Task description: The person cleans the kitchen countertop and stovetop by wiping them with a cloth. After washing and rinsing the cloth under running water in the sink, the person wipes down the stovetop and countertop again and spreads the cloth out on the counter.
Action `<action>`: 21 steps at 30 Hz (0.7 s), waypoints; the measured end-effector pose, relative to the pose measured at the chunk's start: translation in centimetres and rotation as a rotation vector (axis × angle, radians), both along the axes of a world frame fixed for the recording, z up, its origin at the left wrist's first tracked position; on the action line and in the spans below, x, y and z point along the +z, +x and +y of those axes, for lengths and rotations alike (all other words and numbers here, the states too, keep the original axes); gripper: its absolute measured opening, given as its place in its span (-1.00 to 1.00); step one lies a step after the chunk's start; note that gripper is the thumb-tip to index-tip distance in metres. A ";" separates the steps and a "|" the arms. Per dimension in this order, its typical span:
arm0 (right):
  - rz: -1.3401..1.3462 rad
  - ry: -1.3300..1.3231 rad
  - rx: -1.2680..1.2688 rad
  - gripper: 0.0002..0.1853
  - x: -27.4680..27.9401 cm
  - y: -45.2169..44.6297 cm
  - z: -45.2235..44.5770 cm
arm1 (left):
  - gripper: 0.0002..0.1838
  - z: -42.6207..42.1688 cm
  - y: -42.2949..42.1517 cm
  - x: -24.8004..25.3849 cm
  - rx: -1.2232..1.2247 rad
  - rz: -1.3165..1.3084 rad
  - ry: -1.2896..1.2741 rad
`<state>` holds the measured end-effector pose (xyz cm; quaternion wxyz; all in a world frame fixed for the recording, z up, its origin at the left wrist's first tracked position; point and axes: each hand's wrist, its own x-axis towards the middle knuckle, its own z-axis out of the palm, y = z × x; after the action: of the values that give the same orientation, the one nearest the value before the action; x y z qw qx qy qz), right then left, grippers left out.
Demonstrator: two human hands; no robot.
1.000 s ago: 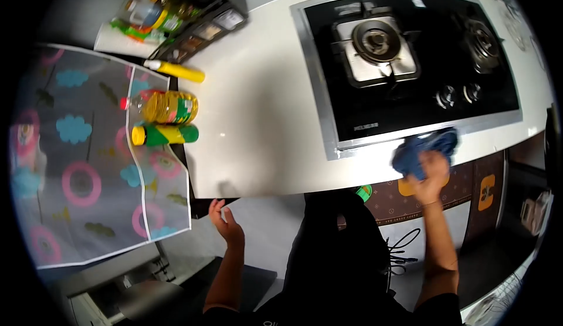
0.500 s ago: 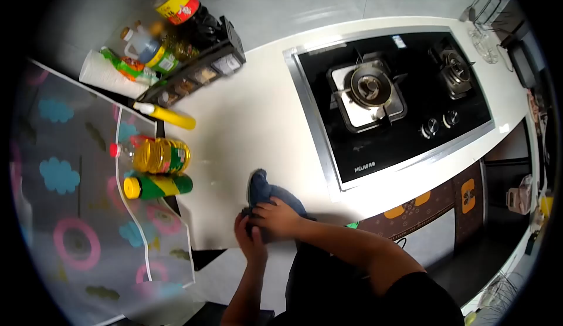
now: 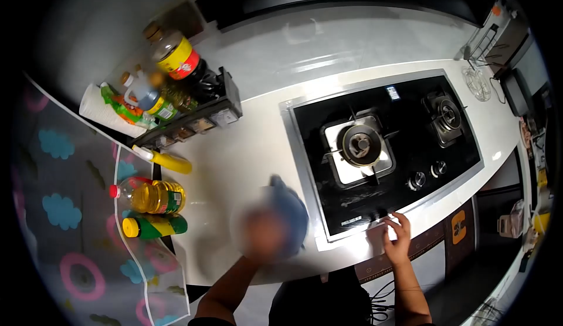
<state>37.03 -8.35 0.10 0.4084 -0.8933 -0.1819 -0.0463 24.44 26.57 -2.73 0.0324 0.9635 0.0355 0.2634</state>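
Observation:
A blue cloth (image 3: 291,211) lies bunched on the white countertop, left of the gas stove's front corner. My left hand (image 3: 265,235) is on the cloth, gripping it against the counter; motion blur smears its fingers. At the front edge of the black gas stove (image 3: 352,208), my right hand (image 3: 399,239) is open and holds nothing. Its fingers are apart and slightly curled, with the tips over the counter's front strip near the stove's metal frame.
Along the left stand a yellow bottle (image 3: 170,161), an oil bottle (image 3: 155,197) and a green bottle with a yellow cap (image 3: 158,226). A dark rack (image 3: 193,119) of condiments and a paper towel roll (image 3: 105,112) are behind them. A wire rack (image 3: 478,84) stands far right.
My right hand has left the cloth and moved right to the stove's front edge. My left hand and the cloth have shifted slightly right. The view has tilted upward.

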 end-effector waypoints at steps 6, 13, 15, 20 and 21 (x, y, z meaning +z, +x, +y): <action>0.004 -0.004 -0.107 -0.81 -1.7 1.6 -9.4 | -0.51 3.5 14.8 -3.1 0.868 0.032 -0.242; 0.085 0.049 -0.094 -0.83 -2.0 4.9 -15.7 | -0.38 4.3 27.6 -3.1 1.107 -0.122 -0.443; 0.143 0.101 -0.176 -0.85 -2.4 4.9 -17.3 | -0.38 7.3 28.1 -6.0 0.846 -0.173 -0.448; 0.052 -0.017 -0.260 -0.88 -1.5 5.0 -19.8 | -0.51 9.5 36.6 -4.2 0.756 -0.036 -0.518; 0.086 -0.021 -0.311 -0.87 -1.3 4.9 -19.8 | -0.54 7.3 38.2 -1.5 0.863 0.060 -0.518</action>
<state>41.89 -28.15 -1.21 0.3945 -0.9160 -0.0245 -0.0689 62.63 33.85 -4.21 0.1574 0.8286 0.4956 0.2076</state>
